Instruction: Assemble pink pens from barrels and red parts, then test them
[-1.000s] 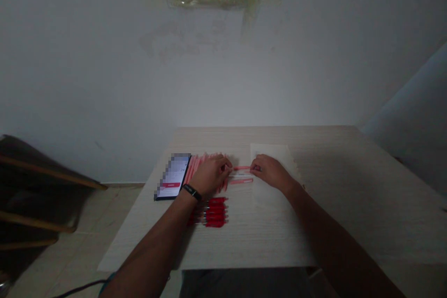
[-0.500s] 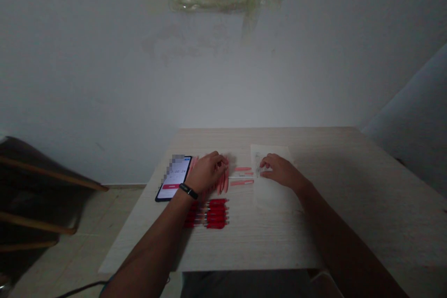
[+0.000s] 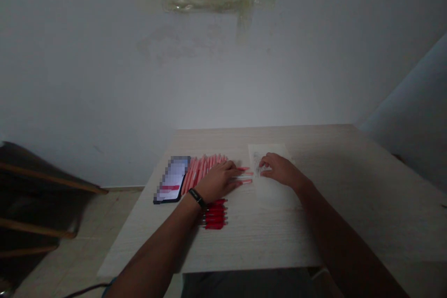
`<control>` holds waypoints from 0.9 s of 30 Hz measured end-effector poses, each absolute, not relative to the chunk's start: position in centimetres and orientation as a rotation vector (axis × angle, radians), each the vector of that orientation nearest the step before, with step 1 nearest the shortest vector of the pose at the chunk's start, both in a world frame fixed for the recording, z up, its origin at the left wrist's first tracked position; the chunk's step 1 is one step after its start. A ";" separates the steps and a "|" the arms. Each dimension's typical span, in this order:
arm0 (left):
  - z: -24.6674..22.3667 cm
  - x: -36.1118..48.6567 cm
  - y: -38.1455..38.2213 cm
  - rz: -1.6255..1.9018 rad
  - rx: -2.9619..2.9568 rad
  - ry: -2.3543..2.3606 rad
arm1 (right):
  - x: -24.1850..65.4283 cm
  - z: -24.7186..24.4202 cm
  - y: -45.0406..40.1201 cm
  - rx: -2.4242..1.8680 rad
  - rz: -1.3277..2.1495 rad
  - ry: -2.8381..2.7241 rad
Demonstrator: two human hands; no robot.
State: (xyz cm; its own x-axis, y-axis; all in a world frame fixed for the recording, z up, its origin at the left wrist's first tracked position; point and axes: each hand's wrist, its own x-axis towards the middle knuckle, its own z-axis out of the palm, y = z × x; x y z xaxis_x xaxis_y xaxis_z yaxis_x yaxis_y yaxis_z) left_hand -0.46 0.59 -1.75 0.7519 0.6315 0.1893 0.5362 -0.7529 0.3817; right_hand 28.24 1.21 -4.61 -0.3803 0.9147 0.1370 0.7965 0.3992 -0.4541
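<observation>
My left hand reaches over the table with its fingers stretched out and apart. Its fingertips are at several thin pink pen parts lying crosswise; whether they touch them is unclear. Left of that hand lies a row of pink pens, partly covered by it. Red pens are stacked side by side just below the wrist. My right hand rests on a pale sheet, fingers curled, a gap between thumb and forefinger. Beside those fingertips is a cluster of fine dark marks or tiny pieces, too small to name.
A phone with a lit screen lies at the left of the wooden table. A wall with tape rises behind the table. Dark furniture with wooden bars stands on the floor at left.
My left hand has moved right and nearer to me, from above the pink pen row to the crosswise pink parts, uncovering more of the row. My right hand has stayed nearly still.
</observation>
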 end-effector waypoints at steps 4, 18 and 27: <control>-1.6 -0.7 0.8 0.434 2.655 0.915 | 28.3 -4.4 1.2 -1.471 0.445 -2.312; -1.2 -1.1 0.9 0.502 2.595 1.042 | 24.7 -3.6 0.7 -1.396 0.384 -2.320; -1.3 -1.1 0.9 0.532 2.598 1.075 | 24.3 -4.3 1.1 -1.370 0.345 -2.364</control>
State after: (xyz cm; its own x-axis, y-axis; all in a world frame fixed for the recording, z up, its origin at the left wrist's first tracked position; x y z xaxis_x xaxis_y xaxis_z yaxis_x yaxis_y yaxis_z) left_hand -1.07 0.87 -1.27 0.6555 0.7203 0.2270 0.6174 -0.6842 0.3882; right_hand 24.25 1.14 -4.26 -0.4491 0.8698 0.2043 0.7753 0.4930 -0.3948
